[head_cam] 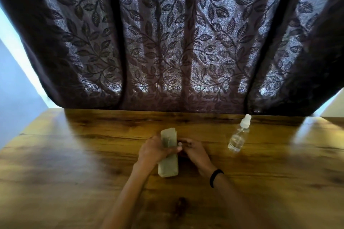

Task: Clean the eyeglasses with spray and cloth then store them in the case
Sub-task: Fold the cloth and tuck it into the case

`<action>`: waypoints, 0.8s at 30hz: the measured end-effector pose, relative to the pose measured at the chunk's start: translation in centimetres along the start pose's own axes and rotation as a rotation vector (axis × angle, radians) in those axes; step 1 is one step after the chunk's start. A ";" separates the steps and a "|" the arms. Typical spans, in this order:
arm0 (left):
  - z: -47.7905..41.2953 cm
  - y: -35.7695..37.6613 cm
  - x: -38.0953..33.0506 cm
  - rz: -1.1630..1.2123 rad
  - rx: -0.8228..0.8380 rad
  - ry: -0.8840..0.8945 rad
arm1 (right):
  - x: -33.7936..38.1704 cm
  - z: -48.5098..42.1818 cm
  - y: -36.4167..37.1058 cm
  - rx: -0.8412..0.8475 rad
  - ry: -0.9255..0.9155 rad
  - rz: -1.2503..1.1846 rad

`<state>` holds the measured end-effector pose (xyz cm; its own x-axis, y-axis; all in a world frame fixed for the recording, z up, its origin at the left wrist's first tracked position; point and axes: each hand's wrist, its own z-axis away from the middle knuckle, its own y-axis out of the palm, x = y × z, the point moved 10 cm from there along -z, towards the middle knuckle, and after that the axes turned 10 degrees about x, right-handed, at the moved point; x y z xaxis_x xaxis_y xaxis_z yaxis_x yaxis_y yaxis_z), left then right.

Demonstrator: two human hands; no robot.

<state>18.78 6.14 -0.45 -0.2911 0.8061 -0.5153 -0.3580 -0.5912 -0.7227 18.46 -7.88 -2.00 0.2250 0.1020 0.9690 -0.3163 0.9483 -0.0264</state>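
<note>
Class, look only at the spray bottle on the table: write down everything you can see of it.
The spray bottle is small, of clear plastic as it looks, with a white pump top covered by a pale cap. It holds a clear liquid. It stands upright on the wooden table, though the wide lens makes it seem to lean. It is to the right of both hands, near the dark leaf-patterned curtain. Nothing touches it but the table.

Bare desk [74,163] is seen left of the grip and on the near side. To its right — well apart — a spray bottle [237,140] stands in the way. Beyond it, passage is closed by a hanging curtain [176,42].
</note>
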 end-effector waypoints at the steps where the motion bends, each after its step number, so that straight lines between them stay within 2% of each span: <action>1: 0.0 0.0 0.0 -0.049 -0.015 -0.008 | -0.1 0.1 0.1 0.028 0.010 -0.035; 13: 0.8 -0.4 -1.0 -0.186 -0.152 -0.015 | 0.2 0.0 -0.3 -0.060 0.011 -0.034; 21: 0.5 0.2 -0.7 -0.195 -0.038 0.048 | 1.1 1.1 -0.9 -0.168 -0.073 0.121; 24: 0.4 1.0 -0.4 -0.137 0.062 0.102 | 1.2 1.4 -0.9 -0.157 -0.056 0.195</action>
<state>18.14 5.21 -0.78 -0.1454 0.8757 -0.4605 -0.4433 -0.4738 -0.7610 17.70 -8.99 -0.49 0.1210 0.2749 0.9538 -0.2008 0.9478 -0.2476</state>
